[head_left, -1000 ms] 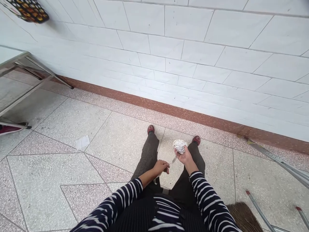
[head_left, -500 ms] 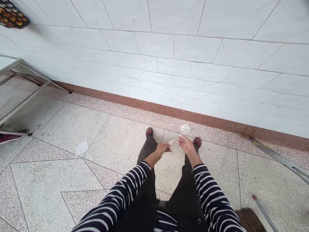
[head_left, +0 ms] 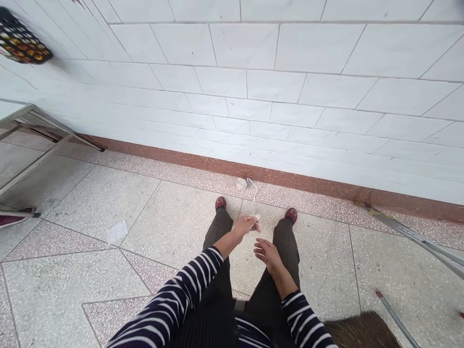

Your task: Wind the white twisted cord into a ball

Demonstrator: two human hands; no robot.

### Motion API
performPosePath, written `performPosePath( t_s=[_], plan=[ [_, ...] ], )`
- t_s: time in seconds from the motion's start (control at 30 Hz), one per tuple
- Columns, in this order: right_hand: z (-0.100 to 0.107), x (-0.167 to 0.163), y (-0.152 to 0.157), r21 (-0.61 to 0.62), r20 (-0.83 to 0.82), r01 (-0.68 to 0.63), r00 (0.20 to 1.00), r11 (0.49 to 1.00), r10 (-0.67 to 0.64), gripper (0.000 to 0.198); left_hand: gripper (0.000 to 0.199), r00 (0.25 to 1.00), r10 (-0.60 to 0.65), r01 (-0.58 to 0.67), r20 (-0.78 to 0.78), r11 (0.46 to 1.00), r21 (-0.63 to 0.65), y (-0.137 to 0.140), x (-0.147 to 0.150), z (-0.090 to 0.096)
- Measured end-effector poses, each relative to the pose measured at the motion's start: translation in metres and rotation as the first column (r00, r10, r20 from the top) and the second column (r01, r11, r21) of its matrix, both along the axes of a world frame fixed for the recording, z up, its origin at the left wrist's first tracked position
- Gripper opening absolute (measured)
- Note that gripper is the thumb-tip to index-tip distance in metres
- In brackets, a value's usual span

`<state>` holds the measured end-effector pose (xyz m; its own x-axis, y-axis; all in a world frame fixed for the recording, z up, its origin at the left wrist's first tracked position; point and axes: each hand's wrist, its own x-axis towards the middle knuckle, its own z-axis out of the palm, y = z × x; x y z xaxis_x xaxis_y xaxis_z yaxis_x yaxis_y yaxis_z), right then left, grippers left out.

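My left hand [head_left: 246, 226] is closed in a pinch on a thin white strand [head_left: 254, 195], which looks like string or narrow tape. From the fingertips the strand runs up in the picture to a small round whitish bundle [head_left: 241, 183] near the foot of the wall. Whether that bundle hangs in the air or rests on the floor, I cannot tell. Lower and to the right, my right hand [head_left: 268, 253] is open, its fingers stretched apart and holding nothing. A gap separates the two hands, both in front of my legs.
A white tiled wall [head_left: 224, 87] rises ahead. At left are a metal-legged table [head_left: 68, 125], a hanging black basket [head_left: 23, 41] and a white paper [head_left: 117, 232] on the floor. A metal ladder-like frame [head_left: 409, 229], a red-tipped stick [head_left: 393, 314] and brown bristles [head_left: 364, 331] lie at right.
The white bundle has shifted left, away from my right hand, with the strand now trailing from my left hand. My right hand has dropped back toward my body.
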<state>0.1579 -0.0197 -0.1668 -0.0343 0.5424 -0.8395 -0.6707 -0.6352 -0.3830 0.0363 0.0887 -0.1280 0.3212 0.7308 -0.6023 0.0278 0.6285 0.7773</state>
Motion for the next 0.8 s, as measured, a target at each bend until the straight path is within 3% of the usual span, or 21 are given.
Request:
performPosePath(
  t_s=[0.17,0.4,0.57,0.8],
  plan=[
    [0.008,-0.013,-0.007,-0.008,-0.13,0.042,0.991,0.999,-0.043,0.025,0.041,0.963,-0.255,0.259,-0.082,0.965,0.049,-0.062,-0.011,0.014],
    [0.017,-0.02,-0.017,-0.012,-0.134,0.192,0.972,0.981,-0.192,0.011,0.033,0.85,-0.463,0.49,-0.252,0.87,0.052,-0.133,-0.04,0.002],
    [0.024,-0.022,-0.033,0.027,-0.084,0.21,0.975,0.977,-0.207,0.013,0.034,0.805,-0.521,0.555,-0.284,0.83,0.049,-0.148,-0.053,0.0],
    [0.046,-0.02,-0.05,0.058,-0.008,0.132,0.991,0.989,-0.132,0.014,0.034,0.883,-0.422,0.449,-0.203,0.887,0.111,-0.146,-0.049,0.018]
  ],
)
